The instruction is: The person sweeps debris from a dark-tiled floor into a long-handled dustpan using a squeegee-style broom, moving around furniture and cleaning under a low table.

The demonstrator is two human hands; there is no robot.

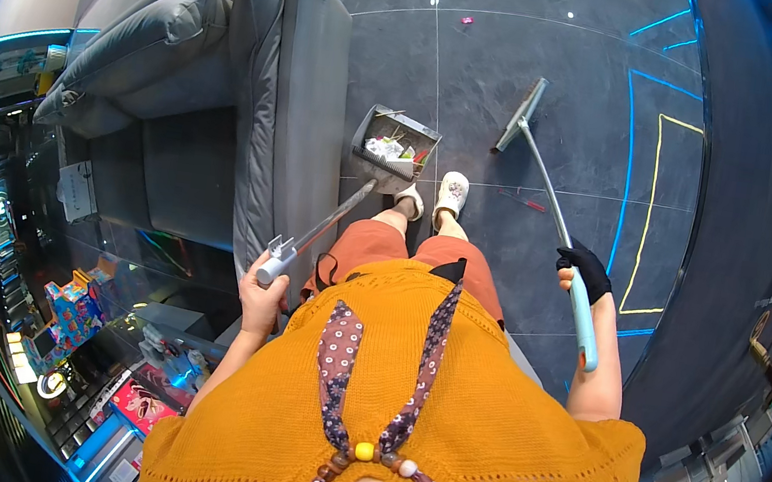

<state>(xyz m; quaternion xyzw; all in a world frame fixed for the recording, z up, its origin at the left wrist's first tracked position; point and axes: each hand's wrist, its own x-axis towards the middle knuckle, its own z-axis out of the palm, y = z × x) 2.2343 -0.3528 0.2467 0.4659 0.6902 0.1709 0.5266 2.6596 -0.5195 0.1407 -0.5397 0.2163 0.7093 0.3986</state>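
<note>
My left hand (264, 298) is closed around the grey handle end of a long-handled dustpan (401, 124). The pan rests on the dark tiled floor near my feet and holds crumpled white paper and other litter. In a black fingerless glove, my right hand (585, 271) grips the light-blue handle of a broom (521, 116), whose wide head is tilted over the floor ahead and to the right. Between the broom's pole and my feet, a thin red item (531, 204) lies on the floor. A small pink item (467, 20) lies farther ahead.
A grey sofa (309, 99) stands close on the left, with its side beside the dustpan. Along the right runs a dark wall (745, 178). Blue and yellow light lines show on the floor near it. Colourful boxes (76, 306) stand at the lower left.
</note>
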